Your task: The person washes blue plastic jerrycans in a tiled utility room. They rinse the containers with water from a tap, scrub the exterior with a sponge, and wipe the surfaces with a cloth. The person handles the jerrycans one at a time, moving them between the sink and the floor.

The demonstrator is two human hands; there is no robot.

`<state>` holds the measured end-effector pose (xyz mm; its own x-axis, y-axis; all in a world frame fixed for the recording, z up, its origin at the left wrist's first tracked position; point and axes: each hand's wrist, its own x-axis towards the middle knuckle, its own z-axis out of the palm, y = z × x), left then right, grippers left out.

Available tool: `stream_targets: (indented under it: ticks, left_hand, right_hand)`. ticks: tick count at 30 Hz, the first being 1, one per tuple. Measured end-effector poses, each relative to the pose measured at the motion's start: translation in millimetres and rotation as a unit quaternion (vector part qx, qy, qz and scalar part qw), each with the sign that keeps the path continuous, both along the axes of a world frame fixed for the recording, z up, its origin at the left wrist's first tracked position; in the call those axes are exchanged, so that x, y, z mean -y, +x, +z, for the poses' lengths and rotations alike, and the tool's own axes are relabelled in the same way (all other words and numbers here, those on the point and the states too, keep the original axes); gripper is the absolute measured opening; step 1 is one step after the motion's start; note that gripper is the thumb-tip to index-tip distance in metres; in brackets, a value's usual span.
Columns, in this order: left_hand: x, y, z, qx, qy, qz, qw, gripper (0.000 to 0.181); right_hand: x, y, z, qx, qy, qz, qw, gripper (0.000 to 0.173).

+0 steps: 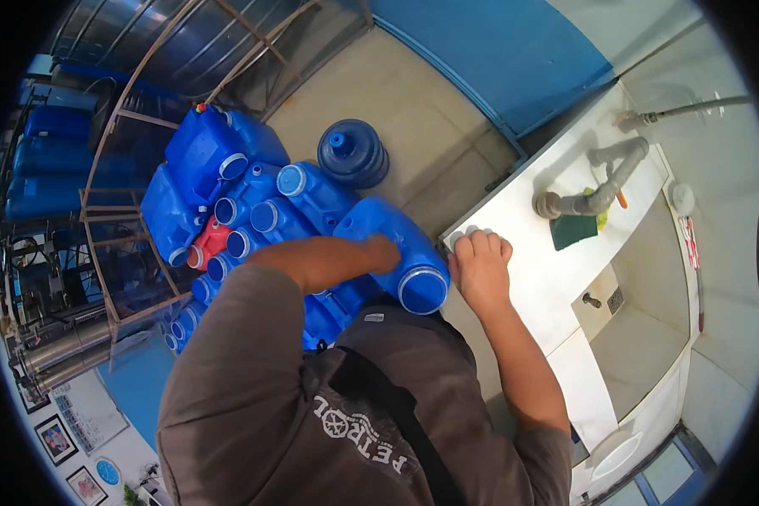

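My left hand (382, 254) is closed at the handle area of a large blue plastic jug (411, 237), which lies tilted against my body with its wide round blue cap towards me. The grip itself is partly hidden. My right hand (481, 269) rests with curled fingers on the near corner of a white countertop (544, 284), beside the jug; whether it grips the edge is not clear. Left of the held jug, several blue jugs (326, 196) are heaped together, with a red jug (211, 243) among them.
A round blue water bottle (354, 152) stands on the tiled floor (379, 82). The counter bears a grey pipe faucet (598, 196), a green scouring pad (572, 231) and a sink basin (639, 354). A metal-framed rack (101, 158) stands left, and a blue panel (499, 50) lies beyond the floor.
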<state>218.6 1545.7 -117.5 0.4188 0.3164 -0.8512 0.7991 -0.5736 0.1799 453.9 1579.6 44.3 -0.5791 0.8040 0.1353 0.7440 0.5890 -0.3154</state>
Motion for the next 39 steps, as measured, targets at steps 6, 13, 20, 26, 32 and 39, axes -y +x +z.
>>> stream_targets:
  ticks: [6, 13, 20, 26, 32, 39]
  left_hand:
    - [-61, -9, -4, -0.023, 0.006, 0.021, 1.0, 0.028]
    - [-129, -3, -4, -0.065, -0.031, 0.001, 0.997, 0.03]
    - [-196, -1, -104, -0.021, -0.045, -0.046, 0.998, 0.032]
    - [-260, 1, -162, 0.008, -0.034, -0.066, 0.997, 0.035]
    - [-318, 23, -196, -0.004, -0.016, 0.012, 1.0, 0.051]
    - [-390, 35, -240, 0.001, 0.014, 0.019, 1.0, 0.067]
  right_hand:
    - [-9, -2, -5, -0.03, 0.017, -0.005, 0.999, 0.015]
    - [-19, 2, -6, -0.03, -0.017, 0.007, 0.999, 0.016]
    - [-26, 8, -7, -0.06, -0.049, -0.024, 0.997, 0.013]
    - [-30, 11, -3, -0.056, -0.073, -0.055, 0.994, 0.01]
    - [-34, 14, -5, -0.03, -0.092, -0.05, 0.994, 0.007]
    - [-40, 20, -6, -0.027, -0.09, -0.055, 0.994, 0.006]
